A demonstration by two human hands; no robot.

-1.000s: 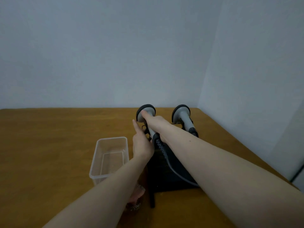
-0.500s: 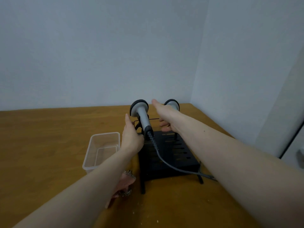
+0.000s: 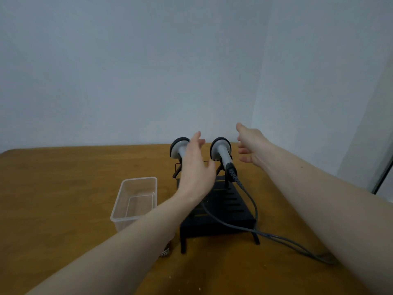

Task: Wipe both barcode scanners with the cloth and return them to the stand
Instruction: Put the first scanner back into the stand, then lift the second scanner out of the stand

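Observation:
Two grey barcode scanners with black-rimmed heads sit side by side in the black slotted stand. The left scanner is partly hidden behind my left hand, which hovers open in front of it and holds nothing. The right scanner is fully visible, its coiled cable trailing off to the right. My right hand is open in the air to the right of that scanner, touching nothing. A scrap of patterned cloth peeks out under my left forearm, left of the stand's front leg.
A clear plastic tub stands on the wooden table just left of the stand. The grey scanner cables run across the table toward the right edge. Walls close off the far and right sides.
Both hands have let go and lifted away from the scanners. My right hand moved to the right of the right scanner; my left hand rose in front of the left one. The view shifted.

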